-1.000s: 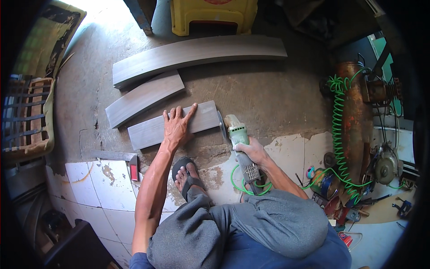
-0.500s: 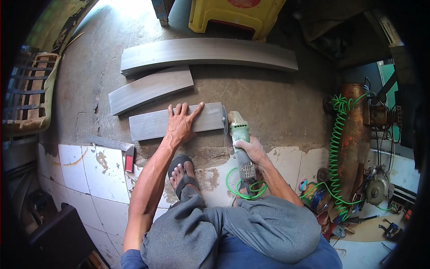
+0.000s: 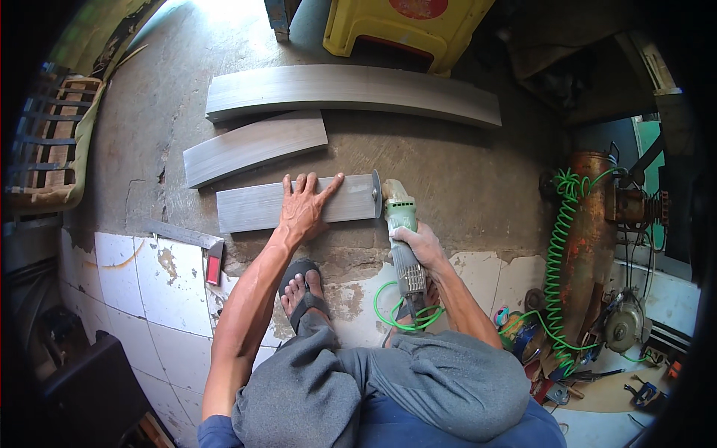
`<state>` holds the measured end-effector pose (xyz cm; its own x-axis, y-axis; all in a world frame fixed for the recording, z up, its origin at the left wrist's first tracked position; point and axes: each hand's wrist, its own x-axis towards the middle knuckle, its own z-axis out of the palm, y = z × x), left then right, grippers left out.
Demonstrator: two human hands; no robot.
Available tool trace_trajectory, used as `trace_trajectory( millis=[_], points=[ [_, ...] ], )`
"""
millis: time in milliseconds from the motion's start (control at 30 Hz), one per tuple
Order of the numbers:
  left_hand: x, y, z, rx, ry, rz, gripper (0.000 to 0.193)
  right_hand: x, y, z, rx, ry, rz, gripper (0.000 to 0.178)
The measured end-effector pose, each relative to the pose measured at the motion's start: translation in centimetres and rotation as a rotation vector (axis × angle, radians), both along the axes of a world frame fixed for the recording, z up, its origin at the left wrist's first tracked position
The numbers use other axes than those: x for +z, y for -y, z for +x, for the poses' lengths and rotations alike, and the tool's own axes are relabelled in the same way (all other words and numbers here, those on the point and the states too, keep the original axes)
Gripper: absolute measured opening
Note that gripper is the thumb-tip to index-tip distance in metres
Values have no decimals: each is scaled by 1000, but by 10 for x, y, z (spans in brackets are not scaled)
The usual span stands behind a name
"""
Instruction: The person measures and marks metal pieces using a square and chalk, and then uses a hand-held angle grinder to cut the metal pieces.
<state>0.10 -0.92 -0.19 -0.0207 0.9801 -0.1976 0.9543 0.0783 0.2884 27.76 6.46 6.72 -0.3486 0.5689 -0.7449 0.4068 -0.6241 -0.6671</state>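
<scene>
Three planks on floor (image 3: pixel 485 179): long plank (image 3: pixel 351 89) farthest, mid plank (image 3: pixel 254 145) before it, near plank (image 3: pixel 254 205) under left hand (image 3: pixel 302 209); grinder (image 3: pixel 399 224) at its right end, stool (image 3: pixel 403 26) behind.

A rough concrete floor (image 3: pixel 478 179) is seen at the far side, bordered nearer by worn white tiles (image 3: pixel 134 276). Three grey planks are laid on the concrete: a long one (image 3: pixel 351 89) farthest, a shorter one (image 3: pixel 254 145) at the left, and the nearest one (image 3: pixel 254 205). A yellow stool (image 3: pixel 403 26) stands beyond.
</scene>
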Motion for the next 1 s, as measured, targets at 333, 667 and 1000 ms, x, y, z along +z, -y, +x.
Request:
trace_trajectory(
  millis=[333, 667, 1000],
  points=[
    [-9, 2, -1, -6, -35, 20, 119, 2, -16, -6, 60, 18, 47, 43],
    [1, 1, 0, -2, -6, 4, 120, 12, 5, -1, 16, 12, 14, 35],
    [2, -1, 0, -10, -21, -2, 125, -2, 32, 21, 19, 18, 42, 33]
  ],
)
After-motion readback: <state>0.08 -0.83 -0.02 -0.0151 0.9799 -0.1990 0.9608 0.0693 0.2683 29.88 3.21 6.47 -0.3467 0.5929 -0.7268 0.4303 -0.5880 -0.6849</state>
